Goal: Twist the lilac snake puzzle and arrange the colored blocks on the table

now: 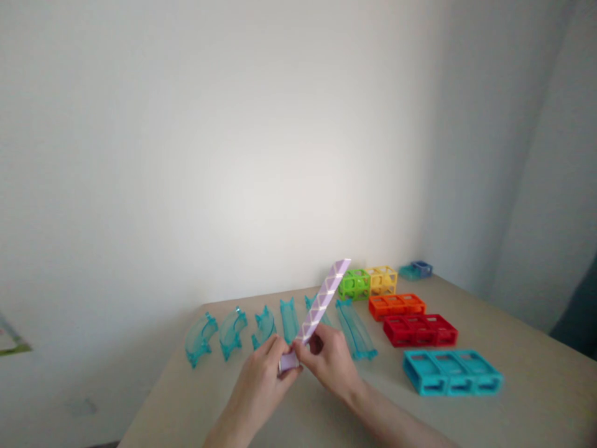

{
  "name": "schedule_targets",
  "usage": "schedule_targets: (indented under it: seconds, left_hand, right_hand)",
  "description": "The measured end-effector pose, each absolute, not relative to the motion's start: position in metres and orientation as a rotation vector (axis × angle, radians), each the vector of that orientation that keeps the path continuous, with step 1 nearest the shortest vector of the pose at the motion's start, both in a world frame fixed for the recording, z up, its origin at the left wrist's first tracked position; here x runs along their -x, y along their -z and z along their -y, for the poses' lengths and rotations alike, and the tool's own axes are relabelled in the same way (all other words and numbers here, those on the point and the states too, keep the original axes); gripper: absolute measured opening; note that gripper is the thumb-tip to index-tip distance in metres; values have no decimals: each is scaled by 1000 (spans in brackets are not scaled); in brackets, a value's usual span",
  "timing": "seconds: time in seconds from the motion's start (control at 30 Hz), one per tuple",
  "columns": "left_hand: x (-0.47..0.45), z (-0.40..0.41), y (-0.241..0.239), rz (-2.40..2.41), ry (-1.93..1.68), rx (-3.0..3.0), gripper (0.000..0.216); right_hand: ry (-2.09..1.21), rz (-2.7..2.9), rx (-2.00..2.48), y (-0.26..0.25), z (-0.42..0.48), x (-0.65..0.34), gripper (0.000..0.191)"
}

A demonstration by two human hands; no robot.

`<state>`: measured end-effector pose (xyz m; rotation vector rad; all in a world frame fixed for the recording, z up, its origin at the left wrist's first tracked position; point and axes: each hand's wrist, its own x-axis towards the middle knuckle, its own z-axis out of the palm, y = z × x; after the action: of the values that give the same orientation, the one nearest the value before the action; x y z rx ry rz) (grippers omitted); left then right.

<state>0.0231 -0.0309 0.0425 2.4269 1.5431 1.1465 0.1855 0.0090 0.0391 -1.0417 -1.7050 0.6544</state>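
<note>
A long purple and white segmented stick (321,305) slants up and to the right above the table. Both hands grip its lower end. My left hand (261,382) pinches the bottom segment from the left, fingers closed. My right hand (331,361) holds the segments just above, fingers curled round them. Behind the hands lie several clear teal track pieces (233,330), curved ones on the left and straight ones (355,328) on the right.
On the beige table (527,386), right of the hands, lie a teal frame block (451,372), a red one (420,330), an orange one (396,305), then green (354,284) and yellow (381,280) cubes. Small blue pieces (416,269) sit by the white wall.
</note>
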Motion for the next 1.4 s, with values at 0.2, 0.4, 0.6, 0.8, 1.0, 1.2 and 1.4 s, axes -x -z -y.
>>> schedule_targets:
  seconds: [0.2, 0.4, 0.6, 0.8, 1.0, 1.2, 1.4]
  left_hand:
    - [-26, 38, -57, -1361, -986, -2200, 18]
    - [-27, 43, -70, -1282, -971, -2186, 22]
    - [-21, 38, -63, -1289, -1221, -2335, 22]
    - [-16, 37, -62, -1264, -1351, -2489, 23]
    - [-12, 36, -62, -1243, -1347, -2499, 19]
    - [-14, 34, -55, -1289, -1252, -2609, 16]
    - [-14, 29, -45, -1607, -1223, -2687, 20]
  right_hand:
    - [-517, 1887, 901, -43, -3, -194, 32]
    - [-810, 1684, 790, -36, -3, -191, 41]
    - [-1600, 1150, 758, -25, -4, -172, 59]
    - [-1829, 947, 585, -38, 1, -176, 51]
    - [-1642, 1064, 610, -41, 0, -175, 42]
    - [-1150, 1336, 884, -42, 1, -180, 35]
    - [-584, 1752, 887, -37, 4, -187, 23]
